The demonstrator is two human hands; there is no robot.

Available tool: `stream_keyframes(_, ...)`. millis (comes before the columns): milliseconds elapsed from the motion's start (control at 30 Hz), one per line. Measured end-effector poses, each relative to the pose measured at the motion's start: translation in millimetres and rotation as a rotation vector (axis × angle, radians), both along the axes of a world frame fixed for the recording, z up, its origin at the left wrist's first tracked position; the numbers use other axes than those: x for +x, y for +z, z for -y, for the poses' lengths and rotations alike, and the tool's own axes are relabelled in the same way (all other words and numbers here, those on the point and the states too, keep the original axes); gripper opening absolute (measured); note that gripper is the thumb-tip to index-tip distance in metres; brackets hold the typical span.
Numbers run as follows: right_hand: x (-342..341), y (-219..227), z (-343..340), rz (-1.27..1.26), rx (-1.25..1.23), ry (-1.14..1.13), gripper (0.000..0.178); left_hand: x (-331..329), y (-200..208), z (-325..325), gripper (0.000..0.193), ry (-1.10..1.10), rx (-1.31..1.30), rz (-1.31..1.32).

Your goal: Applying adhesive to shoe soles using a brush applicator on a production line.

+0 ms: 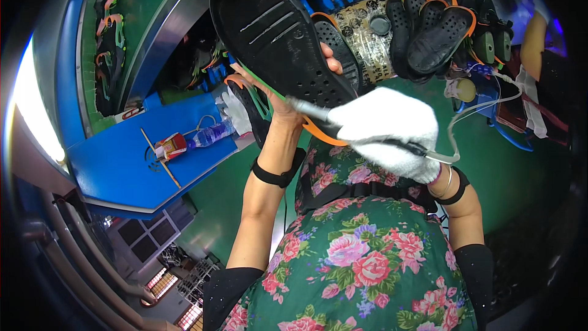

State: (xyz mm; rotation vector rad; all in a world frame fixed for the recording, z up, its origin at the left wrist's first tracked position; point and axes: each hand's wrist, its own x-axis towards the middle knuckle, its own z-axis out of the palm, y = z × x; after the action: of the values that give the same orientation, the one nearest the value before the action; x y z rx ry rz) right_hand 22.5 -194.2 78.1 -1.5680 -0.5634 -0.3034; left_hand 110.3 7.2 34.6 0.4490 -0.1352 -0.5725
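My left hand (278, 95), bare, grips a large black shoe sole (275, 37) from beneath and tilts it upward. The sole has rows of small holes, slits near the toe, a green side edge and an orange rim at the heel. Fingertips show over its right edge. In a white knitted glove, my right hand (389, 129) is closed on a pen-shaped tool (309, 109) with a silvery front end. A pale tube or cord (450, 135) runs from the tool's back end. The tool's tip lies at the sole's green edge, beside my left wrist; whether it touches is unclear.
Several black soles with orange rims (441, 37) lie on the far right, near a taped brown package (370, 43). Left stands a blue table (116, 165) with a plastic bottle (211, 133) and a red container (171, 146). A green conveyor (159, 0) carries more shoe parts.
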Motion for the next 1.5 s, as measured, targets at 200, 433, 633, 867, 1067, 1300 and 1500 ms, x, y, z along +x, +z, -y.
stream_keyframes(200,-7,-1,-8,0.108,-0.167,-0.033,0.028,5,5,-1,0.117,0.022,-0.019,-0.022)
stream_keyframes(433,-5,8,-4,0.06,-0.157,-0.059,0.024,12,-1,-11,0.112,0.022,-0.008,0.062)
stream_keyframes(633,-5,-1,-3,-0.098,0.042,-0.014,0.024,17,6,-8,0.097,0.016,-0.031,0.164)
stream_keyframes(867,-8,3,-1,-0.062,-0.066,-0.018,0.024,24,6,-14,0.086,0.015,-0.044,0.164)
stream_keyframes(1067,-8,9,-1,-0.121,-0.089,0.0,0.014,29,1,-20,0.086,0.003,-0.003,0.241)
stream_keyframes(1300,-10,7,-10,0.012,-0.14,0.011,0.029,32,-6,-30,0.11,-0.018,0.065,0.211)
stream_keyframes(1500,-6,11,-14,-0.141,0.092,-0.038,0.02,28,-1,-17,0.137,0.04,-0.037,0.029)
